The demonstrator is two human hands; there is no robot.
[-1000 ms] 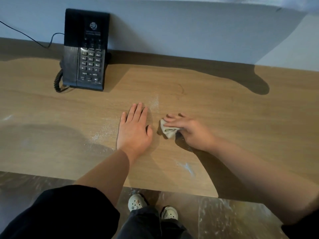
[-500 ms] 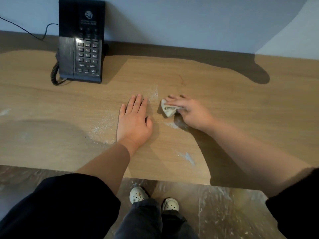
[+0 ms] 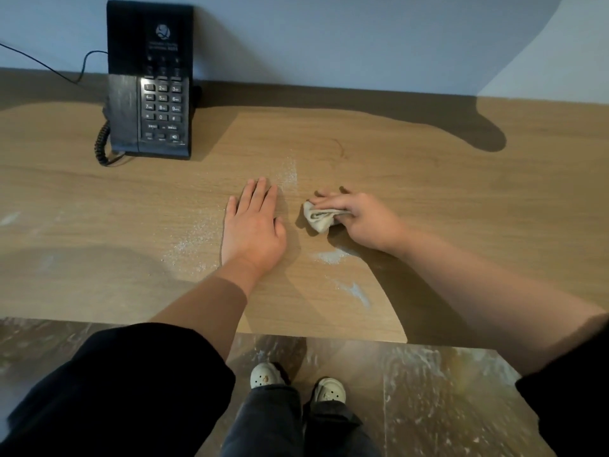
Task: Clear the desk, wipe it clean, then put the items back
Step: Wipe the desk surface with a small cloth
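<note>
Person stands at the wooden desk point(image 3: 461, 199), both hands down on the top. Left hand point(image 3: 252, 230) lies flat, palm down, fingers straight and close together, thumb out to the side; holds nothing, just rests on the wood approx mid-desk. Right hand point(image 3: 365, 221) sits just beside it, not touching it, fingers curled round a small crumpled pale cloth point(image 3: 319, 218). Cloth sticks out from the fingertips toward the left hand and is pressed onto the desk surface.

White powdery dust point(image 3: 194, 239) is scattered on the wood by the left hand's outer side, w/ a thinner streak above the fingertips and a small patch near the right wrist. A pale smear point(image 3: 357, 291) sits nearer the desk's front edge.

Black desk phone point(image 3: 150, 80) stands at the back left against the wall, coiled cord point(image 3: 102, 143) hanging at its left side. Well apart from both hands.

Below the desk edge: marbled floor, light shoes point(image 3: 267, 376), dark sleeves.
</note>
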